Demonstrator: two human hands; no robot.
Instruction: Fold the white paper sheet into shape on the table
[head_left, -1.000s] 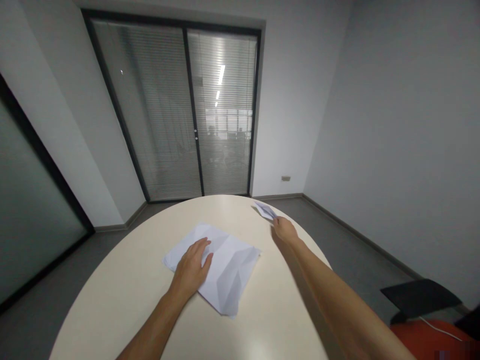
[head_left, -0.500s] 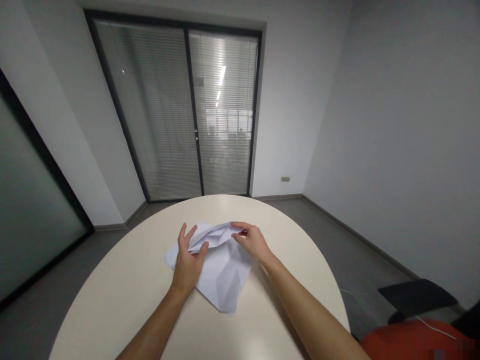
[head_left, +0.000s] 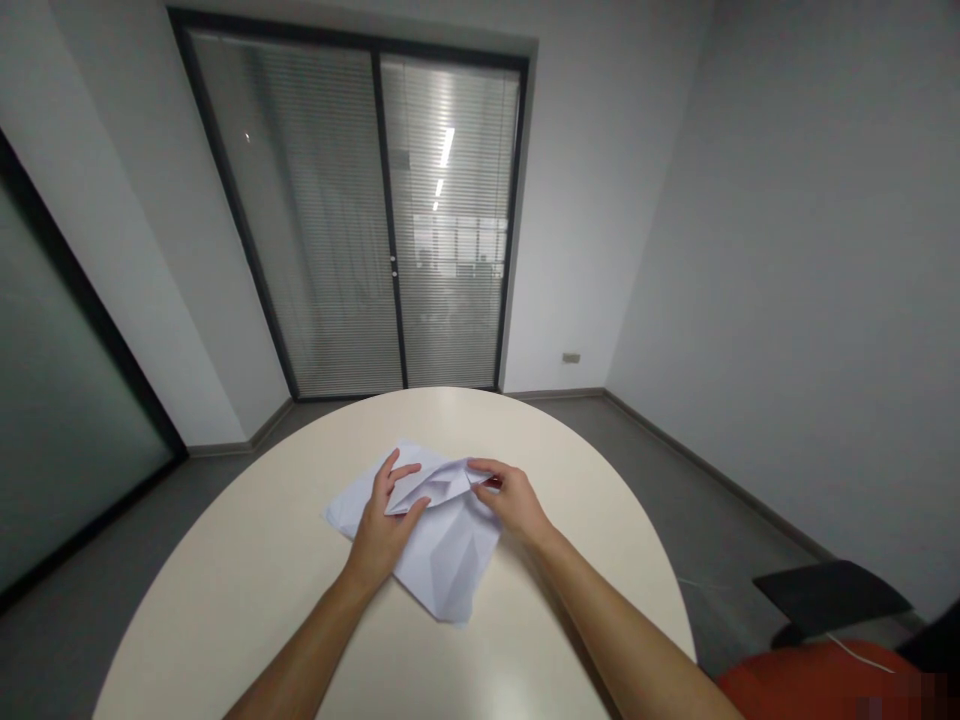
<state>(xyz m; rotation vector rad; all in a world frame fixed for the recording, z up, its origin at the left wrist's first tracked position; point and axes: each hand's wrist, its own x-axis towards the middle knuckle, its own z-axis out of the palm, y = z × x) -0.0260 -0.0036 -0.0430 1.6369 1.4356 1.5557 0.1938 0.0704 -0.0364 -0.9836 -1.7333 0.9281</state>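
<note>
Between my two hands, a folded white sheet of paper is raised just above more creased white paper lying on the table. Whether it is one piece with the paper beneath I cannot tell. My left hand holds the left end of the folded part, its thumb on the near side and its fingers partly spread on the far side. At the right end, my right hand pinches the paper between thumb and fingers. Parts of the lower paper are hidden under my hands and the raised fold.
A round cream table fills the foreground. To the lower right stand a red seat and a dark panel, with a pale cable near them. Beyond the table are a glass door with blinds and white walls.
The raised fold has come slightly lower and nearer, and both hands have shifted a little to the right with it. More of the paper at the far left now shows.
</note>
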